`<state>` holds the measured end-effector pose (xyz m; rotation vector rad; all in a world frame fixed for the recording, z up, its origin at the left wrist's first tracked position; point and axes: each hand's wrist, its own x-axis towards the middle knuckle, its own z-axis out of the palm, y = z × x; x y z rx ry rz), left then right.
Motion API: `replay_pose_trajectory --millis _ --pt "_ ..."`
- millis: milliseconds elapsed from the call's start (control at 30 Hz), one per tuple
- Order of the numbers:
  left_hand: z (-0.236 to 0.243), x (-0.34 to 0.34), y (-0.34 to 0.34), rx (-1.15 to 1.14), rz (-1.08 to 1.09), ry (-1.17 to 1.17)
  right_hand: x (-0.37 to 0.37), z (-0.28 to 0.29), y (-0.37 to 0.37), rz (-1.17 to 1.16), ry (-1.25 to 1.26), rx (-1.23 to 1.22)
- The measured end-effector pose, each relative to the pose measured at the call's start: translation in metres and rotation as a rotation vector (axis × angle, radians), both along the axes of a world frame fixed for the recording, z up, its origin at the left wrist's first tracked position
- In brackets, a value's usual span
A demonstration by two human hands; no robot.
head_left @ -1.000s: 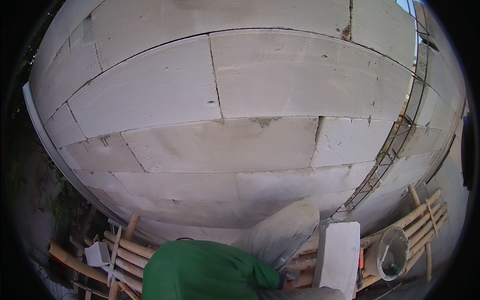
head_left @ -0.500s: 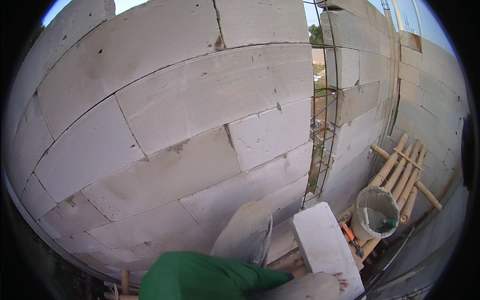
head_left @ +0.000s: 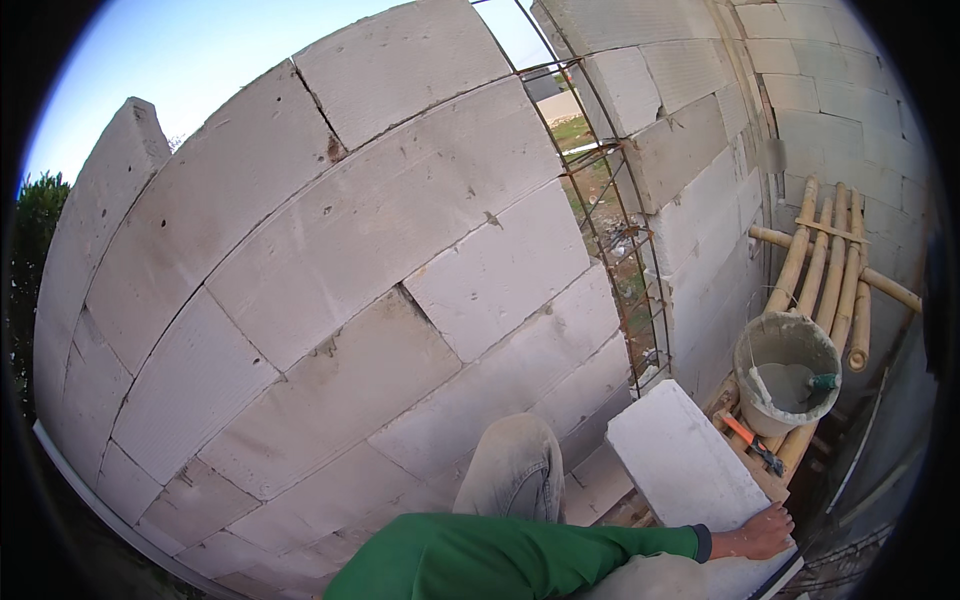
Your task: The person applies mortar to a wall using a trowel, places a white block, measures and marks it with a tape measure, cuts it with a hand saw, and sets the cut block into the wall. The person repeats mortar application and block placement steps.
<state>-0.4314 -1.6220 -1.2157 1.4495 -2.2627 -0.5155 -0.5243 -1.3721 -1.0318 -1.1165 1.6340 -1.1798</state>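
Note:
A pale aerated concrete block point(head_left: 685, 455) lies at the lower right, beside the wall. My left arm, in a green sleeve, reaches across my lap toward it. My left hand point(head_left: 758, 533) rests on the near part of the block, its fingers bent over the right edge; the fingertips are hidden. My right hand is out of view. Just beyond the block lies a hammer-like tool point(head_left: 750, 440) with an orange part and a dark end. Next to it stands a bucket point(head_left: 787, 365) with grey mortar, in which a tool with a green handle leans.
A tall wall of pale blocks point(head_left: 330, 260) rises in front of me. At its right end, a steel rebar cage point(head_left: 610, 190) stands in a gap before another block wall point(head_left: 690, 190). Bamboo poles point(head_left: 825, 245) form a platform under the bucket. My bent knee point(head_left: 512, 465) is close to the wall.
My view has shifted, showing more sky and the wall tilted. My left hand, earlier partly hidden behind my knee, now shows at the block's right edge, with the forearm stretched farther right.

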Motion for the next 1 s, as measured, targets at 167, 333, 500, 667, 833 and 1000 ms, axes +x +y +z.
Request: replay_pose_trajectory --millis 167,333,500,667,833,1000 --pt "0.005 -0.018 0.000 0.007 -0.061 -0.064 0.005 -0.005 -0.007 -0.080 -0.006 0.000" --pt "0.026 -0.008 -0.018 0.060 -0.147 -0.226 0.000 -0.066 0.037 -0.264 0.003 0.143" --pt "0.053 0.028 -0.022 -0.076 -0.027 -0.223 0.016 -0.052 0.163 -0.199 0.145 0.205" --pt "0.050 -0.014 -0.009 0.056 -0.122 -0.272 -0.001 -0.077 0.116 -0.297 0.120 0.241" --pt "0.037 0.000 -0.016 -0.082 -0.101 -0.224 0.003 -0.075 0.057 -0.299 0.087 0.282" --pt "0.040 0.009 -0.014 -0.045 -0.090 -0.229 0.025 -0.074 0.185 -0.348 0.008 0.295"
